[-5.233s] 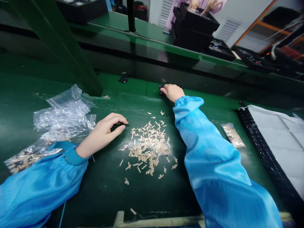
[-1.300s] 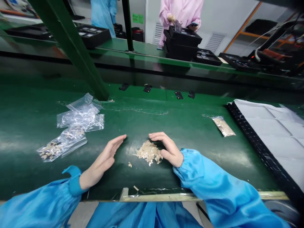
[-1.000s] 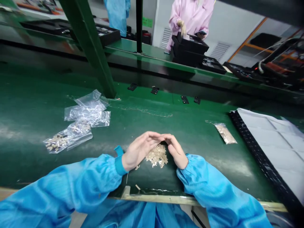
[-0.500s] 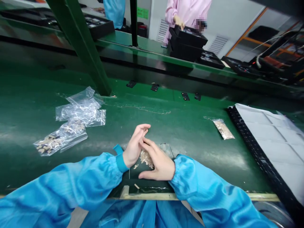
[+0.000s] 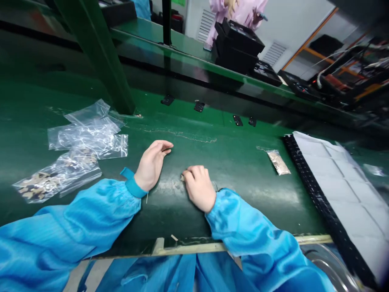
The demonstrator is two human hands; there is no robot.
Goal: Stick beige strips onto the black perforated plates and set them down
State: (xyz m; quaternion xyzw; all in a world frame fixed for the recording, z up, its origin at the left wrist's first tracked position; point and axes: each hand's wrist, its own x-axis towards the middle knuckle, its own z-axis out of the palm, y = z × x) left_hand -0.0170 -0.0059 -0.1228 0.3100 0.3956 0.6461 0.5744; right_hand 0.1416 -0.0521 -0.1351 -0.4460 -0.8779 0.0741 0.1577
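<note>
My right hand is closed over the green worktop, its fingers curled inward. A bit of small beige pieces shows at its fingertips; the rest of what it holds is hidden. To its left, my left hand is raised on edge, with fingers stretched out, slightly bent and nothing seen in them. A blue band with a loose tab circles the left wrist. Beyond that hand lie clear zip bags, and the nearest bag contains beige and dark small pieces.
A small filled bag lies to the right, beside a black-edged tray with white sheets. Several small black parts line the back of the green table. A green post rises at left. Behind, a person in pink stands by stacked black boxes.
My hands have parted: the left moved left and away from me, while the right rose and closed. The beige heap seen between them is out of sight. The view shifted slightly.
</note>
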